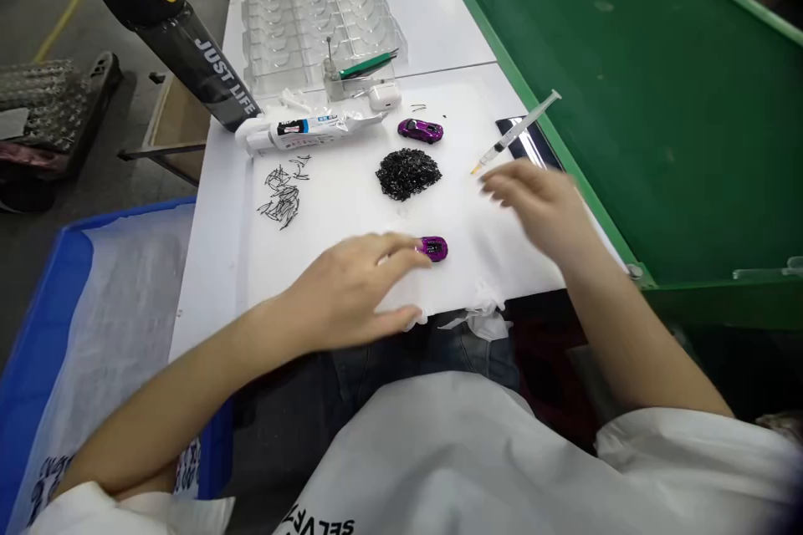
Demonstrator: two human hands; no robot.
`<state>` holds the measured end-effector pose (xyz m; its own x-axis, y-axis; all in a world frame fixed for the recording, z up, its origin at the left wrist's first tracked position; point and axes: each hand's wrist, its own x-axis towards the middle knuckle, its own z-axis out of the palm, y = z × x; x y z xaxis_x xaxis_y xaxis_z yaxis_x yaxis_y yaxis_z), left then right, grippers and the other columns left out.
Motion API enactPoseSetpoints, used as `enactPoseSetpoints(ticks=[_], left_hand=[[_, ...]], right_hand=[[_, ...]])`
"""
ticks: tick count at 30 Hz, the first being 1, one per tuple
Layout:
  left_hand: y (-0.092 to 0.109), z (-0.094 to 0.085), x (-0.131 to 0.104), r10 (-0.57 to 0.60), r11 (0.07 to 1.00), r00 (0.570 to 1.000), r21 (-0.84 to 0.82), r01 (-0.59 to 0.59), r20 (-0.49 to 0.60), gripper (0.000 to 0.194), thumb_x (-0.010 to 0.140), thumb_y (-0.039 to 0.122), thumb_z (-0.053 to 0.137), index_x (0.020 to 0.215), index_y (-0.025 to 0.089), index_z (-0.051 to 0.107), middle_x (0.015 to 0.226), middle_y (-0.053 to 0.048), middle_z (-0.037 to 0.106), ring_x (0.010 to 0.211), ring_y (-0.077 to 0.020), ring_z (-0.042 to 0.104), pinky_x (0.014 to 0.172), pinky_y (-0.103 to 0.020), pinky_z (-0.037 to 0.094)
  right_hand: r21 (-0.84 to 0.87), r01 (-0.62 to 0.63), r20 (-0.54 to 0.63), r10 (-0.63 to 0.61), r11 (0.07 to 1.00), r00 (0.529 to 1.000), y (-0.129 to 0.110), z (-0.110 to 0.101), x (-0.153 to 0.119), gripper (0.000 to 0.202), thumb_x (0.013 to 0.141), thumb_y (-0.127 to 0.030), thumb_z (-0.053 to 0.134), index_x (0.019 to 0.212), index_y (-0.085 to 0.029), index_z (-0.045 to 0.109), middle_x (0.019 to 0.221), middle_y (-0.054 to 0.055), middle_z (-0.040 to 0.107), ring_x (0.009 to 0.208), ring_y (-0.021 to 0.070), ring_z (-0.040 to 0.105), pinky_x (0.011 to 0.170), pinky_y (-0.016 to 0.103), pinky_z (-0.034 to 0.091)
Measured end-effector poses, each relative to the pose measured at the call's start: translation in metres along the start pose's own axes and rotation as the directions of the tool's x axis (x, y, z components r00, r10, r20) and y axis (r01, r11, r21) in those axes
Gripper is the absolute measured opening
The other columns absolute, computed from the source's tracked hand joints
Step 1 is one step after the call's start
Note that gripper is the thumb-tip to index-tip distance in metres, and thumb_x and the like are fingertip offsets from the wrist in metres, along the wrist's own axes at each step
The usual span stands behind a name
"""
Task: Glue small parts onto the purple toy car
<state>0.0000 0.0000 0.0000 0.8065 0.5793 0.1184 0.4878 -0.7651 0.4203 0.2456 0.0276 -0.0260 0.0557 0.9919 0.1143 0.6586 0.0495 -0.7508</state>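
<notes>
A small purple toy car [435,248] is on the white work surface, its left end partly covered by my fingers. My left hand [351,292] is at that end with fingertips touching the car, thumb spread apart. To the right, my right hand [539,205] is blurred by motion, its fingers stretched out to the left with nothing visible in them. Just beyond those fingertips lies a syringe [514,134] with a yellow tip. A heap of small black parts [408,174] sits between the hands, and a second purple toy car [420,130] is behind it.
Thin black pieces [280,199] are scattered on the left. Behind them lie a white tube [314,129] and green-handled tweezers [367,65]. Clear plastic trays [319,8] and a dark bottle [181,42] stand farther back. A green panel [627,84] borders the right; a blue crate [69,267] is lower left.
</notes>
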Motion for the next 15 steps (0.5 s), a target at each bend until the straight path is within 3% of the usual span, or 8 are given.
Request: enactPoseSetpoints(ticks=[2,3,4,5,7,9,12,15], left_hand=[[-0.022,0.015,0.012,-0.057,0.988,0.998,0.148,0.054,0.014,0.044,0.077,0.034,0.057,0.116,0.014,0.049,0.126,-0.015,0.048,0.103,-0.0284,0.053,0.085,-0.045,0.045],[-0.029,0.022,0.016,-0.065,0.985,0.998,0.159,0.06,0.028,0.047,0.076,0.033,0.057,0.118,0.014,0.048,0.126,-0.016,0.047,0.104,-0.0285,0.052,0.085,-0.045,0.045],[-0.035,0.029,0.019,-0.066,0.988,0.998,0.139,0.062,0.025,0.046,0.076,0.028,0.057,0.118,0.014,0.047,0.124,-0.015,0.048,0.103,-0.0273,0.052,0.086,-0.044,0.044],[-0.039,0.034,0.021,-0.076,0.992,0.997,0.099,0.074,0.009,0.045,0.075,0.024,0.056,0.118,0.014,0.046,0.121,-0.013,0.05,0.102,-0.0255,0.052,0.086,-0.042,0.044],[-0.043,0.04,0.022,-0.115,0.993,0.992,-0.009,0.114,-0.047,0.045,0.074,0.015,0.053,0.118,0.015,0.046,0.114,-0.01,0.053,0.098,-0.0214,0.052,0.086,-0.038,0.044],[-0.044,0.043,0.02,-0.142,0.986,0.986,-0.106,0.133,-0.089,0.043,0.074,0.012,0.052,0.116,0.015,0.047,0.107,-0.007,0.057,0.093,-0.0187,0.052,0.085,-0.034,0.045],[-0.048,0.045,0.016,-0.104,0.983,0.988,-0.165,0.084,-0.118,0.036,0.076,0.011,0.052,0.111,0.014,0.05,0.101,-0.005,0.06,0.09,-0.0174,0.053,0.085,-0.033,0.044],[-0.052,0.046,0.015,-0.058,0.988,0.984,-0.154,0.031,-0.169,0.029,0.077,0.011,0.051,0.106,0.013,0.055,0.091,-0.004,0.062,0.082,-0.0161,0.054,0.081,-0.03,0.046]], right_hand=[[0.203,0.067,-0.317,0.001,0.977,0.948,0.008,-0.01,0.015,0.032,0.077,-0.024,0.052,0.109,-0.019,0.052,0.115,0.008,0.052,0.101,0.0177,0.052,0.083,0.03,0.042],[0.311,0.053,-0.372,0.071,0.949,0.925,0.011,-0.012,0.023,0.041,0.075,-0.02,0.053,0.116,-0.021,0.046,0.126,0.009,0.043,0.109,0.0174,0.048,0.087,0.029,0.042],[0.439,-0.01,-0.32,0.167,0.898,0.933,0.013,-0.014,0.031,0.047,0.074,-0.02,0.053,0.119,-0.022,0.041,0.133,0.008,0.036,0.115,0.0174,0.044,0.09,0.03,0.042],[0.562,-0.119,-0.183,0.263,0.819,0.947,0.015,-0.013,0.04,0.047,0.074,-0.022,0.053,0.119,-0.024,0.04,0.136,0.008,0.033,0.118,0.0179,0.042,0.091,0.032,0.042],[0.666,-0.346,0.137,0.348,0.661,0.928,0.019,-0.009,0.053,0.035,0.077,-0.032,0.053,0.11,-0.024,0.045,0.128,0.008,0.043,0.112,0.0196,0.048,0.09,0.035,0.044],[0.612,-0.418,0.268,0.322,0.672,0.908,0.024,-0.003,0.061,0.03,0.077,-0.045,0.054,0.096,-0.021,0.053,0.111,0.007,0.055,0.103,0.0209,0.054,0.091,0.037,0.044],[0.555,-0.371,0.252,0.274,0.744,0.928,0.021,0.002,0.062,0.036,0.076,-0.056,0.054,0.079,-0.02,0.057,0.096,0.005,0.058,0.095,0.0208,0.057,0.088,0.039,0.047],[0.67,-0.191,0.057,0.207,0.717,0.977,-0.003,0.005,0.054,0.029,0.077,-0.05,0.054,0.072,-0.021,0.057,0.09,0.003,0.057,0.095,0.0206,0.056,0.082,0.04,0.05]])
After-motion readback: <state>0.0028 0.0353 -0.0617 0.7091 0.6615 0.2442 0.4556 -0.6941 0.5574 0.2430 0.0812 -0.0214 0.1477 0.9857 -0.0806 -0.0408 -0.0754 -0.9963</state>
